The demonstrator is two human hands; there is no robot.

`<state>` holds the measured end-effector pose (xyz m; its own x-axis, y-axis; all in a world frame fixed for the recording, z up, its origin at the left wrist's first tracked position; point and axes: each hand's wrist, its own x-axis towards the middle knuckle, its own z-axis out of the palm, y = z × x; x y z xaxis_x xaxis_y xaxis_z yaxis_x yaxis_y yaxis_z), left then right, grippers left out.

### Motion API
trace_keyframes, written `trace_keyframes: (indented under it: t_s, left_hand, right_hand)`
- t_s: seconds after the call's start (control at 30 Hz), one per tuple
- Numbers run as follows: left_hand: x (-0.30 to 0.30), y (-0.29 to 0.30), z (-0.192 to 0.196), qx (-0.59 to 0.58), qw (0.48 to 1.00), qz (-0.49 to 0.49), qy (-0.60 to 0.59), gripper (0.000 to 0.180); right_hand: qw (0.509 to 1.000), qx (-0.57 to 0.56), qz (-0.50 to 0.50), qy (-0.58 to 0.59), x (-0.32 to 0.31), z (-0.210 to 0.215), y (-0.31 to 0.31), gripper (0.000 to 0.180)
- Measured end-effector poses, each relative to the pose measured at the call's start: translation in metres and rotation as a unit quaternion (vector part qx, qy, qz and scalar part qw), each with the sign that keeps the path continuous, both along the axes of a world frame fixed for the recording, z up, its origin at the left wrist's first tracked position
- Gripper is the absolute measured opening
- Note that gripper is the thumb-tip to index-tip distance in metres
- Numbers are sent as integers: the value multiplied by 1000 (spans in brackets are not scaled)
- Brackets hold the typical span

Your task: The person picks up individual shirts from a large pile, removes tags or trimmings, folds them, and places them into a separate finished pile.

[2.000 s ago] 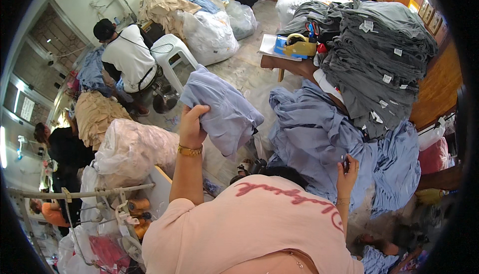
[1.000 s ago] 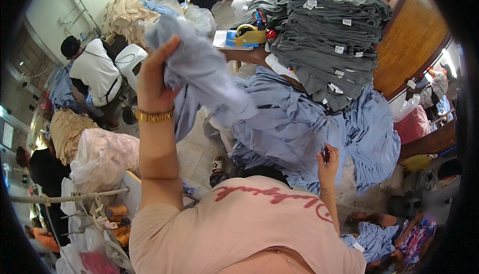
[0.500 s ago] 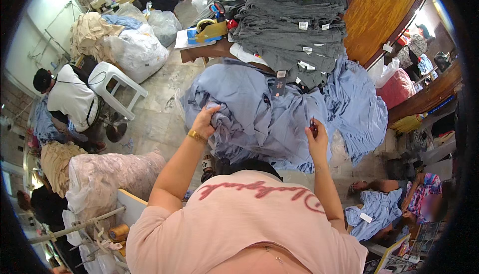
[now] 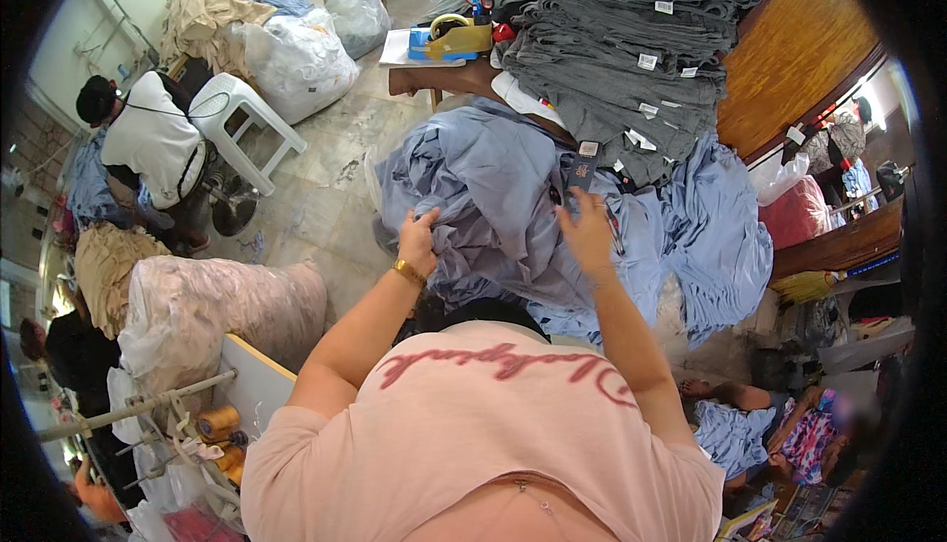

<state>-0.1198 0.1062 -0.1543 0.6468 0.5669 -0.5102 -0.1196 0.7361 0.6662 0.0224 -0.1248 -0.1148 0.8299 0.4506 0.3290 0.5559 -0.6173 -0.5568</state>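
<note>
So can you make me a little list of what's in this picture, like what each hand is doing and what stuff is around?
left hand: gripping a fold of the blue cloth pile
right hand: open, resting on the same pile, beside a small dark tag
wrist: gold bracelet on the left arm
behind pile: tall stack of grey clothes
table top: yellow tape dispenser
floor left: white plastic stool, stuffed clear bags
nearby: a person in a white shirt, crouched
lower left: orange thread spools

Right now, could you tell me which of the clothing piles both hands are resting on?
The light blue pile, low in front of the person; the grey stack sits higher behind it, untouched.
</note>
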Motion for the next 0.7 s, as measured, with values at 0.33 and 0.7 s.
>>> trace_keyframes:
  t_s: [0.33,0.7]
  left_hand:
    - [-24,18,26,-50,992,-116,-27,48]
    - [-9,47,67,-161,933,-232,-224,65]
  right_hand:
    - [971,25,-41,233,0,-30,88,40]
    - [930,205,249,174,-91,82,104,21]
